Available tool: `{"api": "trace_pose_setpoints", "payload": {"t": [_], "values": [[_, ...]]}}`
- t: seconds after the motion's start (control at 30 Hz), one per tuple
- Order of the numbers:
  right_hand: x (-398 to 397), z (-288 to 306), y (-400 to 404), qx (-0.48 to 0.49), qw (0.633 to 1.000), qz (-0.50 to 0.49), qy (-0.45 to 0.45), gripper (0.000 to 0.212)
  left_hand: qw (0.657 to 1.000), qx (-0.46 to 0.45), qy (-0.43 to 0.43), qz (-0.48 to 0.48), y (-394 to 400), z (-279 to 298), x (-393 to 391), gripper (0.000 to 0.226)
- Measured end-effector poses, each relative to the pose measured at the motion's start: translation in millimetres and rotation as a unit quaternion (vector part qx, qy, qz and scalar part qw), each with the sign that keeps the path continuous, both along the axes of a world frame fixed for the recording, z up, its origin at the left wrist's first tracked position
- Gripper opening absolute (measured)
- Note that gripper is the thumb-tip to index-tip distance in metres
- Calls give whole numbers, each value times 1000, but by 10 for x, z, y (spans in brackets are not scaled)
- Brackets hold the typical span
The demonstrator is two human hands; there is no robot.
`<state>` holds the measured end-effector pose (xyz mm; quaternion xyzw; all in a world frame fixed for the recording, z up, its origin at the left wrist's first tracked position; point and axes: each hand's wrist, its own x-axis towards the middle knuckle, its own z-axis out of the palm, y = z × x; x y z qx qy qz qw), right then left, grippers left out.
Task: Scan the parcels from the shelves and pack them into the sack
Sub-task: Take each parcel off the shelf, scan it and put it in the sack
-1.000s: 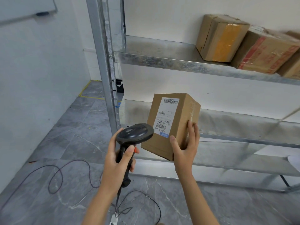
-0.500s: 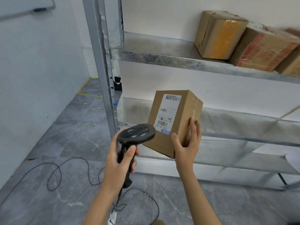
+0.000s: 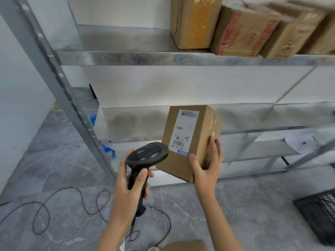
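Two galvanised steel shelves fill most of the view, dull grey and smudged, their right ends cut off by the frame edge; the slanted upright post runs well left of the left hand's fingers. High above both hands, on the upper shelf, stand several cardboard parcels wrapped in glossy tape, one with a yellow band, one with red print; the rightmost are blurred and cropped, so their count is unclear. Below the forearms lies grey marbled floor tile, with a thin dark cable looping left of the left wrist. A black mesh crate is half cut off far right of the right hand. The held parcel, a plain brown cardboard box with sharp corners and clear tape down one side, tilts in the air in front of the lower shelf; its white label faces up, its small print illegible. The right hand grips its lower right corner, thumb on the labelled face, fingers curled on the taped side. The left hand wraps the handle of a matte black scanner, whose rounded head sits just beside the label's bottom edge; the trigger finger is hidden. At the bottom edge, a brown shape between the forearms is too cropped to identify.
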<state>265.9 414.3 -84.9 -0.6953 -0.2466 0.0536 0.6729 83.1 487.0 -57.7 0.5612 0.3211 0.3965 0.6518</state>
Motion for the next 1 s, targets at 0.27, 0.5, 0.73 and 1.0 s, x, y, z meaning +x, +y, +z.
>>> {"api": "trace_pose_setpoints", "payload": {"t": [0.27,0.5,0.73,1.0], "values": [[891,-144,-957,-11,989,-146,33,80,994,7,37,-106,-414,-39,1264,54],[2028,-119,-2304,-14,956,-291,42,79,969,20,41,-242,-1336,47,2810,59],[2680,-6,-3525,-1,912,-408,46,77,935,13,27,-353,-2341,132,4082,56],[3188,-80,-4350,30,855,-514,67,80,882,19,29,-470,-3145,65,5203,44]]}}
